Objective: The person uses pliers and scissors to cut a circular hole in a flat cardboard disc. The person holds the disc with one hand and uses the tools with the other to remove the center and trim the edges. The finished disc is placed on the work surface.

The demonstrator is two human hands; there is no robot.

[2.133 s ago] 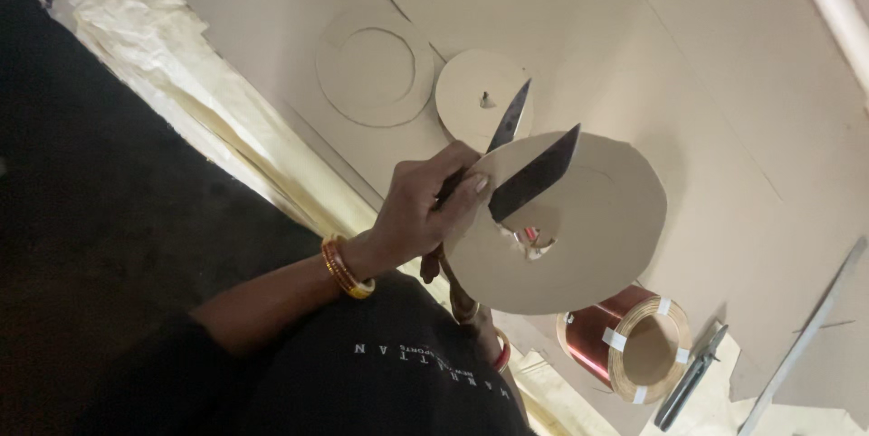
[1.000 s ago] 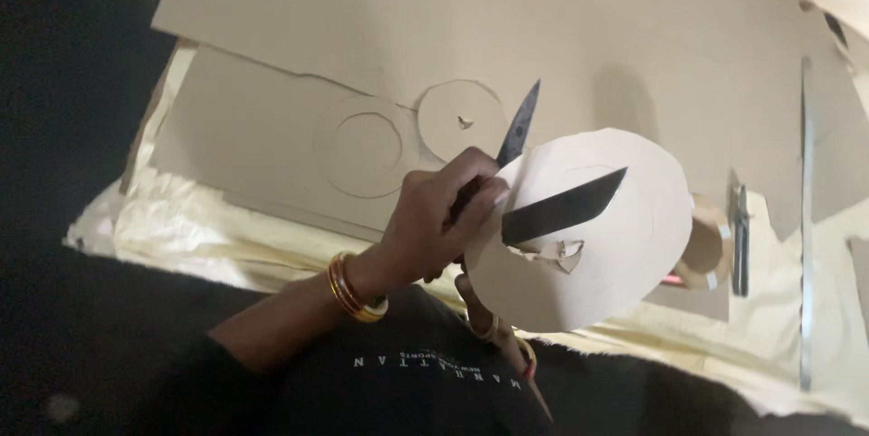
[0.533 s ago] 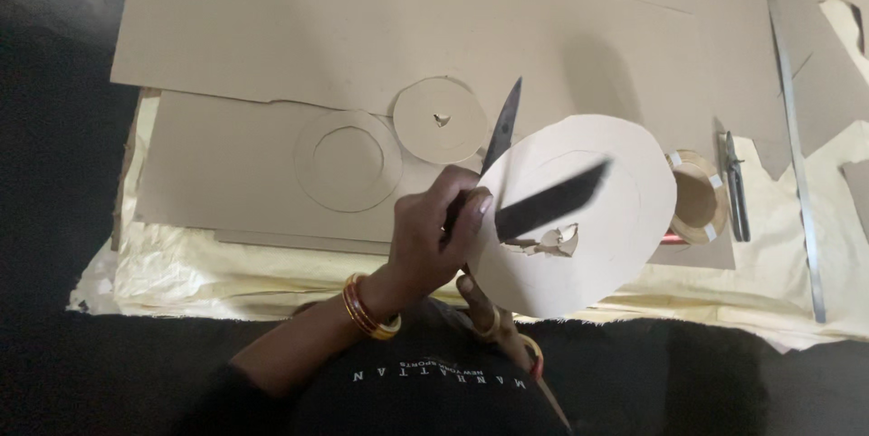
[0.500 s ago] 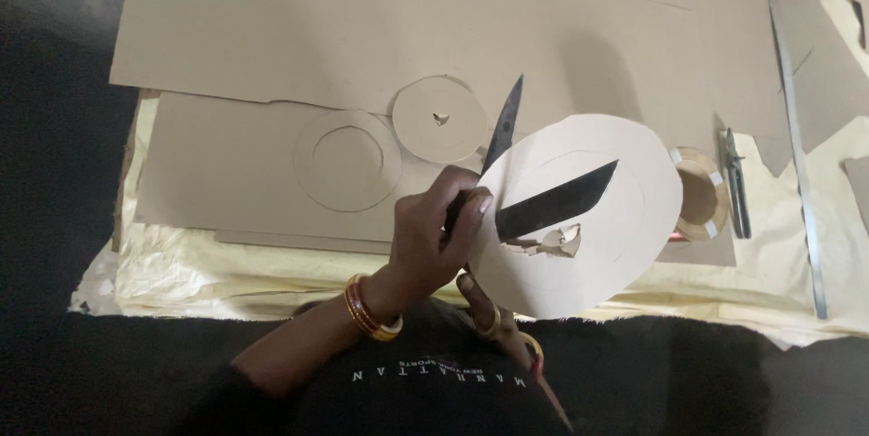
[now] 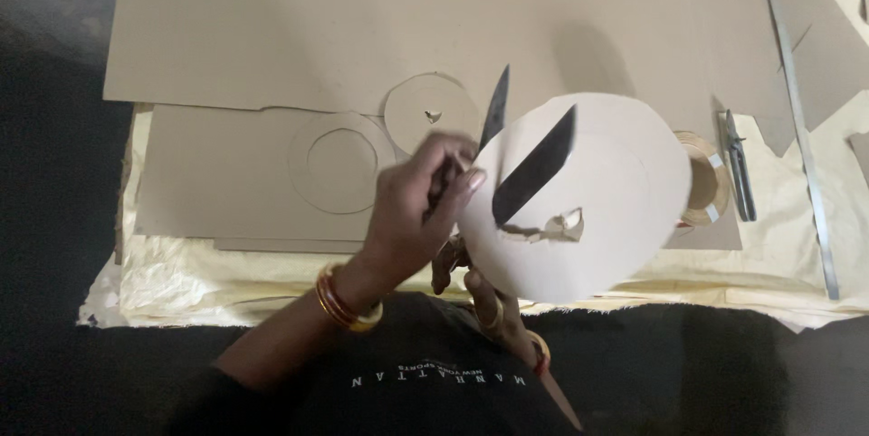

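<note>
My left hand grips the handles of a large pair of dark scissors. The blades are spread: one lies across the face of a round cardboard disc, the other sticks up behind the disc's left edge. The disc has a ragged hole near its middle, where the front blade ends. My right hand holds the disc from below and is mostly hidden by it. Both wrists wear bangles.
Big brown cardboard sheets lie on a yellow sheet. On them are a cut cardboard ring and a small disc. A tape roll, a small metal tool and a long metal ruler lie to the right.
The scissor blades have swung to a steeper angle against the disc. The disc stays held in front of me, and the view has shifted over the cardboard sheets.
</note>
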